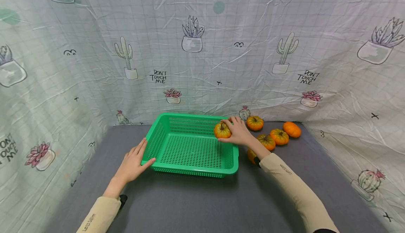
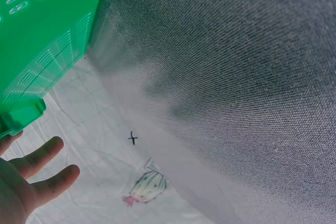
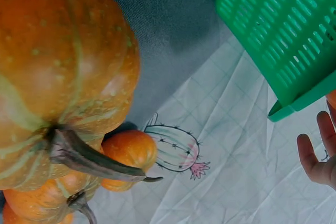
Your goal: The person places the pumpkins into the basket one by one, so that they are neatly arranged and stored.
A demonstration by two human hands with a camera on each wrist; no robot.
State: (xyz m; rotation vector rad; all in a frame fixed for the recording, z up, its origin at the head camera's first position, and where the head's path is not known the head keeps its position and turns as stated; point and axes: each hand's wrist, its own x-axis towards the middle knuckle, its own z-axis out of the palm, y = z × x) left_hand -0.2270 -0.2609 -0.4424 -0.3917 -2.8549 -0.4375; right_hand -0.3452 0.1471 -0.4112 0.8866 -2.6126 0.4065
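A green slotted plastic basket sits on the dark grey tabletop in the head view. At its left end, my left hand touches the rim with fingers extended and the thumb spread toward the front corner. The left wrist view shows two fingers stretched out beside the basket's outer wall. Over the basket's right side, my right hand grips a small orange-green pumpkin near its stem. In the right wrist view, that hand is partly in frame, and only a sliver of the held pumpkin shows.
To the right of the basket lie several more small pumpkins, including a smoother orange one at the back. One pumpkin is close under the right wrist. A patterned cloth hangs behind and along both sides of the table.
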